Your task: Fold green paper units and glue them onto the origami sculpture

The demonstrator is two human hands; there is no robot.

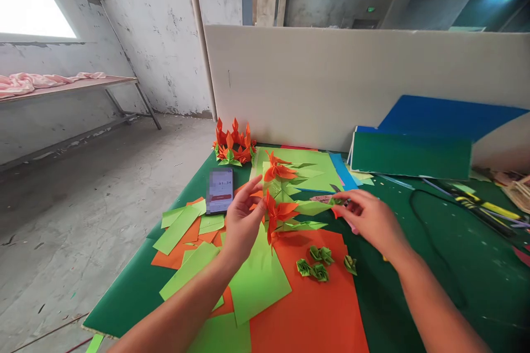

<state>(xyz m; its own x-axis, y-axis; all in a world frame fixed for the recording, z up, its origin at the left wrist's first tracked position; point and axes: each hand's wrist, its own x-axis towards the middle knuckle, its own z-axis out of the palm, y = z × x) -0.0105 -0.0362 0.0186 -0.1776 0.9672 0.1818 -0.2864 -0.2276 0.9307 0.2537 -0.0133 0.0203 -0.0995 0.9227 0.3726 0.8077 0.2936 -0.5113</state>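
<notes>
My left hand [245, 223] is closed on an orange and green folded-paper crown [281, 212], gripping its left side. Orange paper flowers sit along it, and long green paper points stick out to the right. My right hand [368, 220] pinches a small dark green folded-paper rosette [336, 202] near the tips of those points. A pink tool [351, 226] lies partly hidden behind the right fingers; its kind is unclear. Below, several green paper rosettes [319, 272] rest on an orange sheet [310, 314], with one more rosette [350, 265] at its right edge.
A finished-looking orange and green paper crown [234, 143] stands at the back left. A phone [220, 191] lies in front of it. Loose green paper strips [178, 229] cover the left side. A green board [412, 153] leans at the back; a yellow-handled cutter [492, 204] lies right.
</notes>
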